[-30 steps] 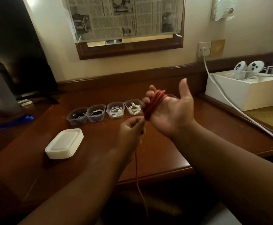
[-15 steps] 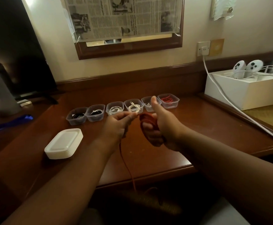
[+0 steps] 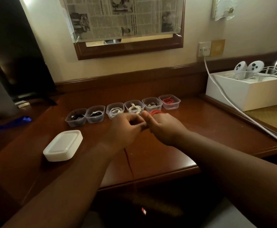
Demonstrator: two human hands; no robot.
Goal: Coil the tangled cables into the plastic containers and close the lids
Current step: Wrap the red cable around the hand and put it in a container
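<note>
Dim, warm light falls from a bright patch at the upper left wall, leaving the desk (image 3: 175, 145) brown and shadowed, the left hand (image 3: 126, 127) smeared by motion blur, and straight lines bowed toward the wide-angle edges.

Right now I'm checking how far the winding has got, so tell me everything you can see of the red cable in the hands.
The red cable is thin and looks rubbery. Several loops of it show above the fingers of the right hand, which holds them over the wooden desk. The left hand pinches it close beside the right. A loose tail runs from under the left hand, across the desk and over its front edge. Motion blur hides how the strand passes between the hands.
</note>
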